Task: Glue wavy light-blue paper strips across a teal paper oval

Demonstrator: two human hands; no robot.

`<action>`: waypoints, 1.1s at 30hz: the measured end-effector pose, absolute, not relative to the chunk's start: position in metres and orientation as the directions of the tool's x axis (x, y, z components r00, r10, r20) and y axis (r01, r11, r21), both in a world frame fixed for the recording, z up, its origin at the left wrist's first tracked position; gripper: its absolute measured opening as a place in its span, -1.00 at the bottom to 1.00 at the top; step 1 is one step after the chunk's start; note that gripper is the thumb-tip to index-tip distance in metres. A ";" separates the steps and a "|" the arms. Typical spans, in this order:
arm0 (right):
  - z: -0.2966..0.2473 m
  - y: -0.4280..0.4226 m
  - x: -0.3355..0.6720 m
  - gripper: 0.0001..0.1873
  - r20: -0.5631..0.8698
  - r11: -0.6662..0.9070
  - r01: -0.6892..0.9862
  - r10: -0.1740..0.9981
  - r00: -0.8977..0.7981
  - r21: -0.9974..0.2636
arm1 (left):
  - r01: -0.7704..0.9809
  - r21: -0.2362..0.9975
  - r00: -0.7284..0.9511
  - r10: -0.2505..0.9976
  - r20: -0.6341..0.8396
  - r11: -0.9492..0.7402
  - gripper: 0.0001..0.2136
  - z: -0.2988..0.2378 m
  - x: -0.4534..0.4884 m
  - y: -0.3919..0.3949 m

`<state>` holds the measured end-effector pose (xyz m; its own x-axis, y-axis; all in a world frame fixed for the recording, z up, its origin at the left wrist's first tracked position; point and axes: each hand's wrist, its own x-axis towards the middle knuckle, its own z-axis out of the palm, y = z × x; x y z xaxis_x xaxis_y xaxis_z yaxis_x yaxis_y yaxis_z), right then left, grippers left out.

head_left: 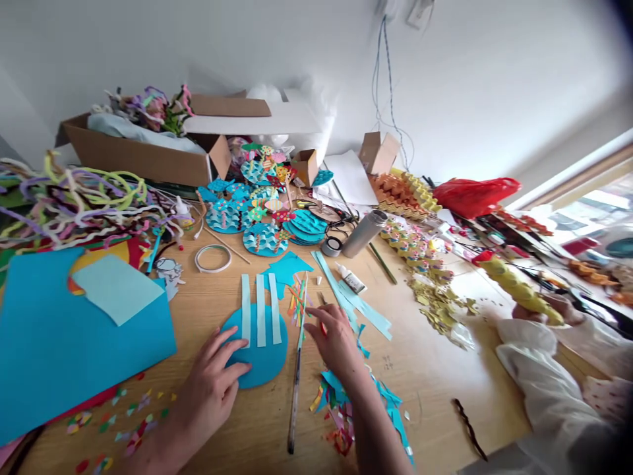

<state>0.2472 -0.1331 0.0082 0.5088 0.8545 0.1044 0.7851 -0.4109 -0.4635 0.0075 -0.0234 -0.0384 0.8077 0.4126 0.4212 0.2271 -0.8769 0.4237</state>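
One blue sheet (89, 356) is placed toward the left edge of the surface (430, 376). The left hand (215, 373), fingers parted, is rested on the left edge of a disc (264, 367). Three strips (261, 310) are laid flat over the disc's far edge; laying-out is judged done, any fastening unconfirmed. Whether anything is gripped by the right hand (337, 340) cannot be told. Spare strips (373, 320) are spread beyond, seemingly unused.
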 end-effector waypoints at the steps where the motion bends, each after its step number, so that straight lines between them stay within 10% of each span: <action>1: 0.010 -0.140 0.263 -0.75 0.087 -0.468 0.774 0.830 0.551 -0.427 | 0.225 0.424 0.809 0.410 0.420 -0.878 -0.64 -0.040 0.007 -0.023; 9: -0.005 -0.181 0.366 -0.84 -0.029 -0.783 0.605 0.614 0.789 -0.147 | 0.216 0.419 0.795 0.408 0.449 -0.882 -0.65 -0.046 0.007 -0.020; 20: -0.009 -0.181 0.380 -0.89 -0.089 -0.810 0.576 0.585 0.806 -0.108 | 0.194 0.436 0.790 0.404 0.461 -0.879 -0.65 -0.047 0.007 -0.020; 29: 0.012 -0.180 0.375 -0.93 -0.058 -0.750 0.598 0.636 0.770 -0.281 | 0.206 0.474 0.768 0.441 0.464 -0.856 -0.62 -0.045 0.010 -0.024; 33: 0.028 -0.171 0.350 -0.76 -0.044 -0.596 0.539 0.694 0.718 -0.595 | 0.193 0.503 0.768 0.449 0.457 -0.842 -0.62 -0.037 0.012 -0.026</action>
<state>0.3497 -0.1715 0.0282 0.7184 0.6943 -0.0437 0.5394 -0.5956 -0.5952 0.0123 -0.0255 -0.0370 0.7679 0.4490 0.4569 0.1933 -0.8424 0.5029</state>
